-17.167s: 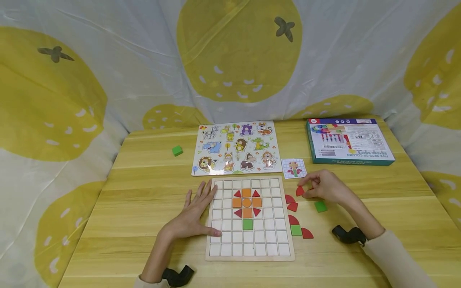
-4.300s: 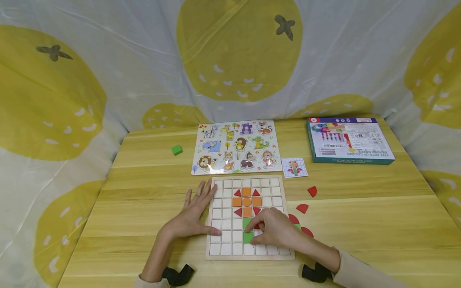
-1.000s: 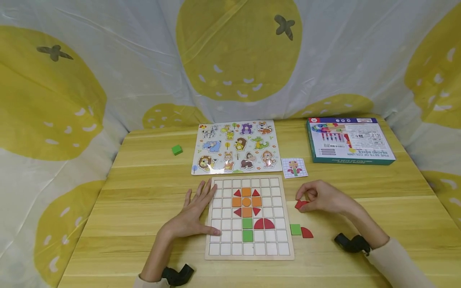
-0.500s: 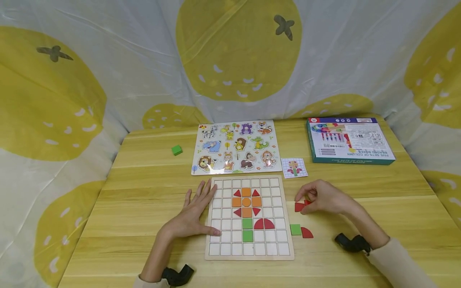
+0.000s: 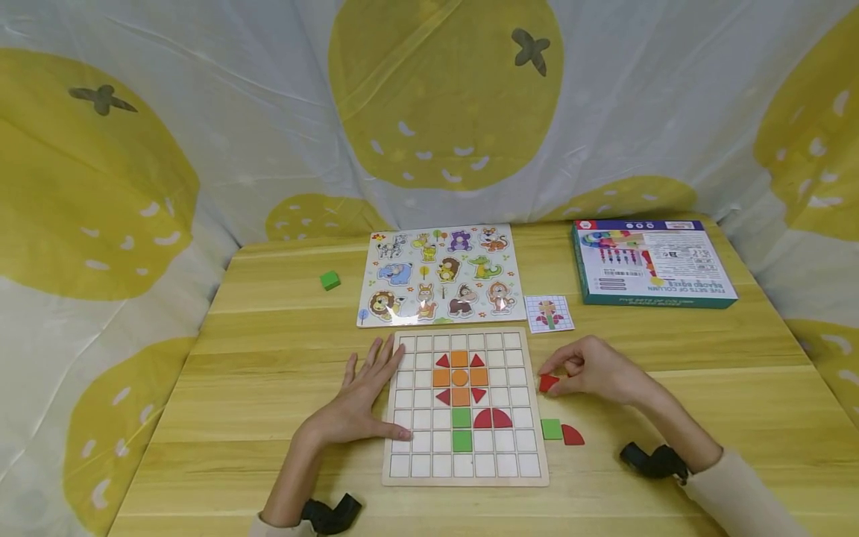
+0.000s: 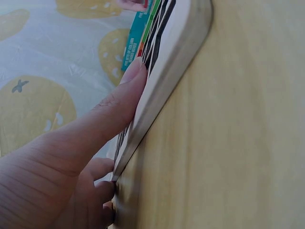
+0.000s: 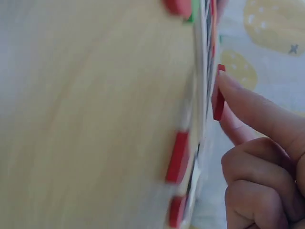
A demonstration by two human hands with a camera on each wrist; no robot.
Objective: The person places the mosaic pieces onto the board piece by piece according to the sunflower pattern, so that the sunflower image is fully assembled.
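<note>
My right hand (image 5: 593,369) sits right of centre in the head view, pinching a red piece (image 5: 548,382) between thumb and fingertips, lifted just off the table (image 5: 268,388) beside the grid board's (image 5: 466,477) right edge. My left hand (image 5: 359,403) lies flat with straight fingers, its thumb and fingertips resting on the board's left edge. The board's cells hold orange squares and a circle ringed by red triangles, two green squares below them, and two red quarter-rounds to their right. A green square (image 5: 552,429) and a red quarter-round (image 5: 573,435) lie on the table lower right of the board. The pattern card (image 5: 548,313) lies just above.
</note>
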